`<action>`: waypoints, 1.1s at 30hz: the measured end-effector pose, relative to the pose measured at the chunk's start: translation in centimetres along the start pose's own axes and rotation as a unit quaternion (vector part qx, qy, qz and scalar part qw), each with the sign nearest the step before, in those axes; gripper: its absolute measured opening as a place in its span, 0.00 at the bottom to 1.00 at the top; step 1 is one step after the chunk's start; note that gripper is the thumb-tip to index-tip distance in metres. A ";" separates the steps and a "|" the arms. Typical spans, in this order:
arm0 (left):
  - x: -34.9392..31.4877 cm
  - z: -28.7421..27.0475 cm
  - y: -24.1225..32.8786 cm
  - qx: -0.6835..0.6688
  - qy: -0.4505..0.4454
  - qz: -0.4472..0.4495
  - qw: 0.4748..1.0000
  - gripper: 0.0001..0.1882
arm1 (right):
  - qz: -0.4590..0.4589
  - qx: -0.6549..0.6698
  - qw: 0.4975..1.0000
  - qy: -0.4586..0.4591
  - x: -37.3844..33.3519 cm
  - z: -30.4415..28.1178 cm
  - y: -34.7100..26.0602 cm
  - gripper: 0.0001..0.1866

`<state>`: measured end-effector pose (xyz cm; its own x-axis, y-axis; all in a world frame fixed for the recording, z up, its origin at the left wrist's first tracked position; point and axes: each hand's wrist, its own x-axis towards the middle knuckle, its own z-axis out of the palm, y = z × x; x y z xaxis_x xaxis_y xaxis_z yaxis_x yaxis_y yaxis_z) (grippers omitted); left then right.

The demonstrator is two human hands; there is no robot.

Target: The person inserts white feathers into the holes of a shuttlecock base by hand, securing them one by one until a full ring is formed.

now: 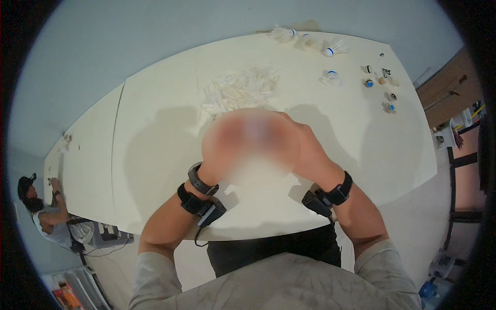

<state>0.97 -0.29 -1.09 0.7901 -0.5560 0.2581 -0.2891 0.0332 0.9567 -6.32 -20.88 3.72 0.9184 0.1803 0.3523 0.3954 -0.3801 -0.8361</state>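
Observation:
My left hand and my right hand are close together over the near middle of the white table. A round blurred patch covers the fingers of both, so their grip is hidden. Something pale seems to lie between them, too smeared to name. Just beyond the hands, a loose heap of white feather pieces is spread on the tabletop. Each of my wrists has a black strap with a small dark device, and a grey watch band sits on the left one.
White shuttlecocks with blue bands lie by the far edge. A shuttlecock base sits nearer. Several small round parts are scattered at the right. At far left, another person works at the table. A brown cabinet stands right.

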 end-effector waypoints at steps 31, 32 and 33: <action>-0.5 2.2 1.8 -0.092 0.065 -0.052 0.992 0.09 | 0.025 0.020 0.998 0.059 0.1 0.1 -0.3 0.22; -0.5 2.2 2.1 -0.102 0.067 -0.055 0.991 0.09 | 0.013 0.010 0.997 0.075 0.1 0.0 0.4 0.21; -0.5 2.2 2.3 -0.112 0.069 -0.058 0.990 0.09 | 0.000 0.000 0.996 0.090 0.1 -0.1 0.9 0.21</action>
<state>-1.27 -1.79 0.73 0.8811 -0.4495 0.1468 -0.0778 0.1686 0.9826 -5.83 -21.33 3.08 0.9066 0.0141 0.4218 0.3952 -0.3795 -0.8366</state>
